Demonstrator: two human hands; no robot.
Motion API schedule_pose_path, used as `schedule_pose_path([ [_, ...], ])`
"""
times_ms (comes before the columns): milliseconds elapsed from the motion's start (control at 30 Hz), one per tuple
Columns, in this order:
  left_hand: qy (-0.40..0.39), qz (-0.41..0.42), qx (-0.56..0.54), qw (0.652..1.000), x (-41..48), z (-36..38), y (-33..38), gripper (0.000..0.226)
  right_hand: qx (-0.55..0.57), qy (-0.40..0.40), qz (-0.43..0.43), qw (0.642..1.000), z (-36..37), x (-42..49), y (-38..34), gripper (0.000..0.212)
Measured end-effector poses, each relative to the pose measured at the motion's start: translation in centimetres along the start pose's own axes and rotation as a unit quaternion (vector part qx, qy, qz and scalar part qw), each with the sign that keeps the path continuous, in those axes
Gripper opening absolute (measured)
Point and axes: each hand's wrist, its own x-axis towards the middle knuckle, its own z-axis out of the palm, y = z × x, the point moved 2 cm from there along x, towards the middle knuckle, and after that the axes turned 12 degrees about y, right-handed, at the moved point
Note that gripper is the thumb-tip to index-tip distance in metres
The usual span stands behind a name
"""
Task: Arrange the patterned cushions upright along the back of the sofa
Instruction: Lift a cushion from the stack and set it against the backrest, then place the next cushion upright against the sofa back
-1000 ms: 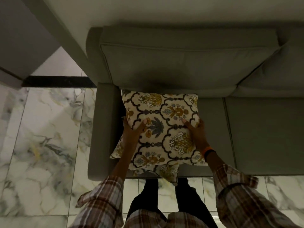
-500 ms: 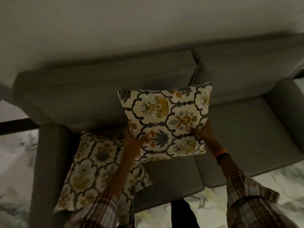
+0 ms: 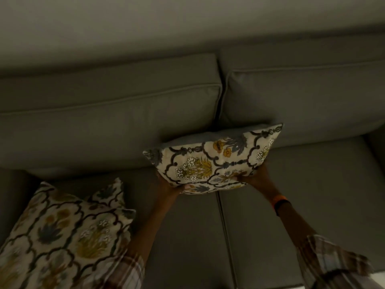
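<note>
I hold a cream cushion [image 3: 210, 161] with a dark lattice and flower print upright against the grey sofa back [image 3: 116, 113], where the two back pads meet. My left hand [image 3: 169, 187] grips its lower left edge. My right hand [image 3: 253, 176] grips its lower right edge, an orange and black band on that wrist. The cushion's bottom is hidden by my hands, so I cannot tell whether it rests on the seat. A second patterned cushion [image 3: 62, 234] lies flat on the left seat, with another cushion's corner [image 3: 127, 212] showing beneath it.
The sofa has two grey seat pads with a seam [image 3: 224, 226] between them, running under the held cushion. The right seat pad [image 3: 302, 195] is bare. A plain wall [image 3: 187, 17] rises behind the sofa. My plaid sleeves fill the lower corners.
I carried the held cushion right and back, from above the left seat to the sofa back at the middle seam. It now stands more upright. The view moved closer to the sofa.
</note>
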Motion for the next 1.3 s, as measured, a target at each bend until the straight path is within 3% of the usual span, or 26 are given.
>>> schedule_pose_path([
  [67,-0.008,-0.005,-0.003,1.000,0.6,0.7,-0.8,0.143,-0.013,-0.004,-0.005,1.000,0.6,0.7,0.9,0.131],
  [200,0.002,0.004,0.018,1.000,1.3,0.9,-1.4,0.148,-0.025,0.026,-0.017,0.999,1.1,1.1,1.3,0.124],
  [333,0.018,0.028,0.061,0.998,1.3,0.2,-1.5,0.134,-0.026,0.052,-0.006,0.998,1.1,0.1,1.6,0.125],
  [433,0.002,0.029,0.082,0.996,1.7,0.3,-1.3,0.088,-0.025,0.070,0.014,0.997,1.7,-0.5,2.0,0.120],
  [567,0.034,0.054,0.100,0.993,1.2,-0.9,-1.1,0.092,-0.023,0.131,0.048,0.990,3.7,-4.1,2.0,0.126],
  [667,0.032,0.069,0.197,0.977,-0.6,-3.7,-1.9,0.098,-0.036,0.182,0.112,0.976,7.2,-10.0,0.6,0.121],
  [733,0.006,0.053,0.252,0.966,-2.3,-6.5,-2.8,0.102,-0.046,0.156,0.158,0.974,10.6,-14.2,-1.2,0.116],
  [867,0.022,0.122,0.345,0.930,-5.0,-15.0,-3.6,0.089,-0.052,0.027,0.156,0.986,20.1,-22.0,-4.3,0.099],
  [1033,0.072,0.045,0.373,0.924,-5.3,-30.2,-5.9,0.086,0.012,-0.033,0.177,0.984,33.2,-32.2,-9.1,0.098],
  [1167,0.124,-0.033,0.359,0.924,-2.9,-41.6,-8.7,0.097,0.086,0.046,0.235,0.967,40.4,-39.0,-10.5,0.116],
  [1300,0.074,-0.200,0.209,0.954,-1.5,-48.8,-12.2,0.125,0.113,0.082,0.266,0.954,42.2,-40.5,-10.8,0.114],
])
